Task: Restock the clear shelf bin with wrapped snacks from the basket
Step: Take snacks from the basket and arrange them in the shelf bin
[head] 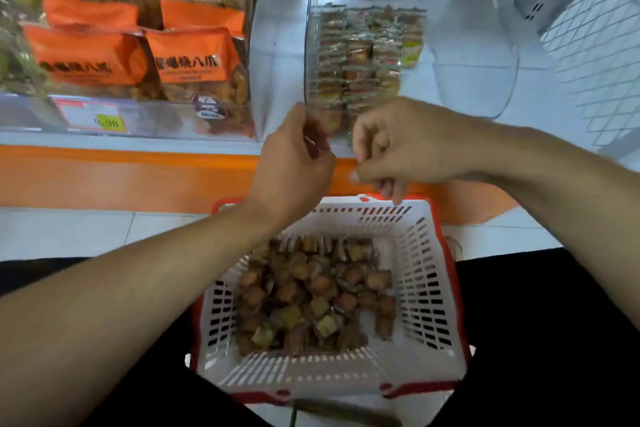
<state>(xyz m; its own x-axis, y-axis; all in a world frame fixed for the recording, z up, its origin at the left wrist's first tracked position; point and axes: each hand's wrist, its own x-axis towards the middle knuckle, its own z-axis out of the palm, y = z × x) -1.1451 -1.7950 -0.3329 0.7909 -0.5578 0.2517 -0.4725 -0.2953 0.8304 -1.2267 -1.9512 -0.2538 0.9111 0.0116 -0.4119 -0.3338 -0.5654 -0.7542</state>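
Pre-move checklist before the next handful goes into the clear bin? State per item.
1. Basket stocked with wrapped snacks: ok.
2. Clear bin has free room right of the stacked snack rows: ok.
3. Left hand at the bin's front edge, steadying it: ok.
4. Right hand holding snacks: cannot tell, fingers curled, contents hidden.
5. Stacked rows tidy, nothing toppled: ok.

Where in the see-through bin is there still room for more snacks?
The clear shelf bin is bare on its right side, between the stacked wrapped snacks and the curved right wall. Its left part is crowded with stacks. The front, where the left hand and right hand meet, is tight.
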